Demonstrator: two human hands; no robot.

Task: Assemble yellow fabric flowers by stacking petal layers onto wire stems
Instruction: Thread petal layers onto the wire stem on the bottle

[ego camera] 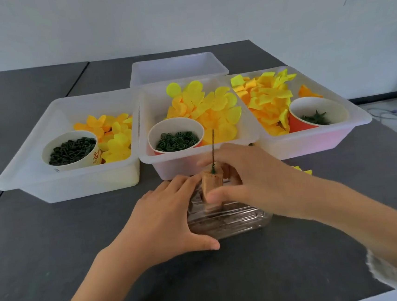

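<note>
Head view: a person's left hand (165, 222) lies flat-fingered against the left side of a clear plastic box (233, 219) on a dark grey table (55, 237), thumb stretched along the box's front edge. The right hand (248, 177) curls over the top of the box, thumb and fingers pinching a tan block (211, 185) that stands in it; the fingertips behind the block are hidden. A thin dark wire stem (213, 149) rises upright from a green fitting on the block's top, bare of petals.

Behind the hands sit three white trays. The left tray (25, 176) holds yellow petal pieces (116, 136) and a paper cup of dark green parts (71, 150). The middle tray (147, 131) holds rounder yellow petals (212, 107) and a cup of green rings (176, 140). The right tray (354, 116) holds a heap of folded yellow petals (265, 97) and a red cup (317, 112), its green contents hard to make out. A fourth tray (177, 69) stands behind them. A scrap of yellow (303, 169) shows past the right wrist, mostly hidden. Both sleeves are cut off at the frame's edge.
</note>
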